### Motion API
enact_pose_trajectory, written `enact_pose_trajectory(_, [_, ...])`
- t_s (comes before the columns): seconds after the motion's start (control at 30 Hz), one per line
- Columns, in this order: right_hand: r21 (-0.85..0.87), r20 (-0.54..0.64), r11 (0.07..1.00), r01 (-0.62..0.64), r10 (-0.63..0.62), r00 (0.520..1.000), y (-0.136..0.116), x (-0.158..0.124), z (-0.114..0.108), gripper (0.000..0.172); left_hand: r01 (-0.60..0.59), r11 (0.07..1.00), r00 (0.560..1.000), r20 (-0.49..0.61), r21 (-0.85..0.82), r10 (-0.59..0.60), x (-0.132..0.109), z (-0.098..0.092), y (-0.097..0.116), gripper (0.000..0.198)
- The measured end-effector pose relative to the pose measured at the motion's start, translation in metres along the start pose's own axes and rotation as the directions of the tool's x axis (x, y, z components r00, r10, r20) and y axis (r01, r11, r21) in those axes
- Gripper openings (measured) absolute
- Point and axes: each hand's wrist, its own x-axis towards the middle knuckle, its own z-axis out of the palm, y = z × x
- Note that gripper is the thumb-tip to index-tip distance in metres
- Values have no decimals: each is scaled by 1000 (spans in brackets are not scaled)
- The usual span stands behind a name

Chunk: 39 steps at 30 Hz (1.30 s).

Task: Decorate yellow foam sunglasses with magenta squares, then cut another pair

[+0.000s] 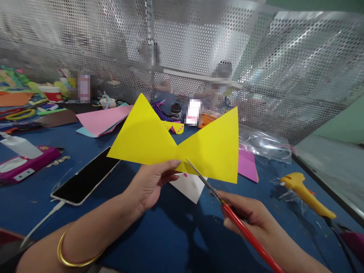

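My left hand (155, 180) pinches a yellow paper (142, 132) at its lower middle edge, thumb in front. The sheet is held up above the table and has a deep V-shaped notch at the top, leaving two pointed wings. My right hand (246, 212) grips scissors with red handles (244, 229). Their metal blades point up and left, across the lower edge of the paper's right wing near the middle. Beneath it, a white paper piece (190, 187) with a small pink mark lies partly hidden.
A phone (88, 178) with a charging cable lies left, near a magenta power strip (31, 161). Pink sheets (102, 119) lie behind. A yellow glue gun (307, 193) and clear plastic bag (264, 144) are right. A perforated metal screen (184, 45) closes the back of the blue table (136, 246).
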Motion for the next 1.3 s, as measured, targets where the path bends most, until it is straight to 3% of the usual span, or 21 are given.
enact_pose_trajectory(0.17, [-65, -6, 998, 10, -10, 1000, 3, 1, -1, 38, 15, 1000, 1000, -10, -2, -15, 2, 0, 0, 21])
enact_pose_trajectory(0.4, [104, 41, 993, -58, 54, 998, 3, 0, 5, 39, -17, 1000, 1000, 11, -7, 17, 0, 0, 0, 32])
enact_pose_trajectory(0.53, [131, 58, 989, -73, 66, 996, 7, -1, 7, 44, -17, 1000, 999, 34, 9, 17, -1, 0, -2, 28])
enact_pose_trajectory(0.77, [139, 24, 990, -20, 17, 1000, 11, 0, 12, 40, 16, 999, 997, 73, 29, -18, -6, 3, -3, 24])
enact_pose_trajectory(1.0, [132, 1, 988, 79, -80, 997, 9, 5, 19, 18, 45, 999, 997, 63, 28, -46, -6, 4, -5, 17])
enact_pose_trajectory(1.13, [87, -21, 988, 126, -124, 992, 9, 4, 22, 18, 53, 998, 997, 61, 34, -55, -5, 5, -5, 15])
enact_pose_trajectory(1.3, [66, -19, 994, 88, -87, 996, 8, 1, 23, 24, 61, 998, 995, 77, 25, -63, -6, 4, -5, 19])
